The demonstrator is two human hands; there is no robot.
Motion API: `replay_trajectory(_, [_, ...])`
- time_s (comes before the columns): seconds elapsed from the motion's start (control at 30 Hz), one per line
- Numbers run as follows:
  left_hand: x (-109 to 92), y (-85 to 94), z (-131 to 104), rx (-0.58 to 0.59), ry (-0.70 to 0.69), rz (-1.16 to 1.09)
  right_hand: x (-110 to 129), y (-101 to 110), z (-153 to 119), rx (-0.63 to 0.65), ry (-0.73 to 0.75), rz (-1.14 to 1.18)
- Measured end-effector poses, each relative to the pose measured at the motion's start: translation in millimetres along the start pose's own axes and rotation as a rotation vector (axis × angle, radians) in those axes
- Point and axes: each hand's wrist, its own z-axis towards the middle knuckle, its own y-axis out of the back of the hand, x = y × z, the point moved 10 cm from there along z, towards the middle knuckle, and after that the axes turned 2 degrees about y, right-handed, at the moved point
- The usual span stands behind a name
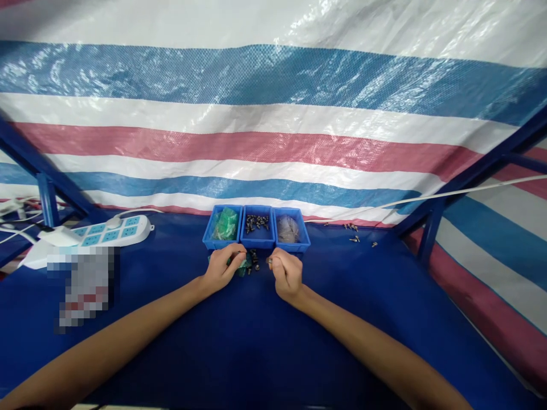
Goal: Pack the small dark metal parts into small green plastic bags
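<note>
My left hand (223, 267) is closed in front of the left blue bin (205, 239), beside a bit of green material (243, 267) on the table; what its fingers pinch is hidden. My right hand (287, 274) is closed in front of the right bin (301, 247), with a small shiny piece (270, 261) at its fingertips. Between the hands lie several small dark screws (255, 259). The left bin holds a green bag (226, 224), the middle bin (257, 243) dark screws, and the right one a clear bag of greyish parts (288, 229).
A white power strip (123, 229) lies at the left of the blue table (239, 341), with a blurred packet (88, 287) before it. Several loose screws (354, 239) are at the back right. Blue frame bars and a striped sheet (273, 148) stand behind.
</note>
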Motion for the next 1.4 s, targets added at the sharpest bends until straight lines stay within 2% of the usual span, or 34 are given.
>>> replay_trajectory(0.1, [0,0.8,0,-0.009,0.007,0.004,13,24,13,-0.159,0.08,0.004])
replay_trajectory(0.17, [-1,0.9,0,-0.012,0.002,0.008,5,27,25,-0.136,0.017,-0.083])
replay_trajectory(0.23, [-1,1.0,1,-0.013,0.002,0.017,-23,14,35,0.066,-0.176,-0.225])
replay_trajectory(0.3, [-2,1.8,1,-0.019,0.005,0.024,-51,1,34,0.266,-0.351,-0.35])
replay_trajectory(0.37, [-2,3.3,2,-0.029,0.009,0.021,-67,-8,29,0.386,-0.433,-0.438])
replay_trajectory(0.57, [-1,6.9,1,-0.062,0.008,0.005,-66,-44,0,0.676,-0.388,-0.475])
replay_trajectory(0.7, [0,6.3,1,-0.061,0.016,0.008,-63,-57,-14,0.777,-0.341,-0.521])
replay_trajectory(0.83, [-1,6.4,1,-0.06,0.017,0.017,-61,-56,-14,0.723,-0.358,-0.5])
replay_trajectory(1.0, [0,5.0,2,-0.052,0.023,0.025,-55,-41,-7,0.404,-0.424,-0.187])
replay_trajectory(1.07, [-1,3.0,3,-0.036,0.017,0.034,-54,-38,-9,0.313,-0.425,-0.057])
replay_trajectory(1.4, [-6,-5.3,3,0.051,-0.026,0.058,-45,-33,-12,0.217,-0.335,0.037])
